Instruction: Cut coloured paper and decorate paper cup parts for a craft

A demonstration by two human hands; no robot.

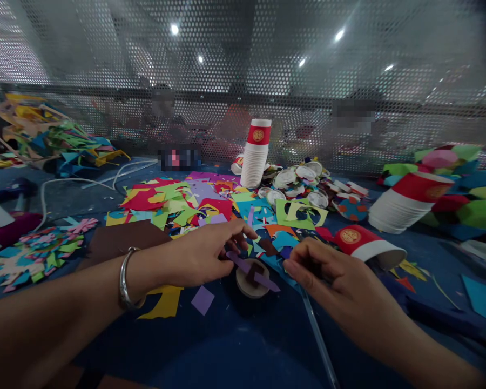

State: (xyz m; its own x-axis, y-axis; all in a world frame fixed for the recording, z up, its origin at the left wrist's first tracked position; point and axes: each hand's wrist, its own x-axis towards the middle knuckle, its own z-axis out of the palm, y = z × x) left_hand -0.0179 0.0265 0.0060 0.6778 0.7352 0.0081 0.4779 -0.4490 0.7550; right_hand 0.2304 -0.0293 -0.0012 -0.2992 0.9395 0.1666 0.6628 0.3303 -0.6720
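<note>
A small round pale disc (243, 281) sits on the blue table in front of me. Across it lie a dark brown paper piece (256, 272) and a purple paper strip (268, 282). My left hand (200, 254), with a silver bangle at its wrist, hovers over the disc's left side. Its fingers are loosely curled and apart from the thumb, close to the strip's upper end. To the right of the disc, my right hand (328, 270) has thumb and forefinger pressed together beside blue paper scraps. Whatever they may pinch is hidden.
Colourful paper scraps (178, 197) spread beyond my hands. A tall paper-cup stack (254, 162) stands behind them, near a heap of round pieces (294, 181). Another cup stack (409, 202) leans at right, by a tipped cup (354, 243). A clear stick (318, 335) points towards me.
</note>
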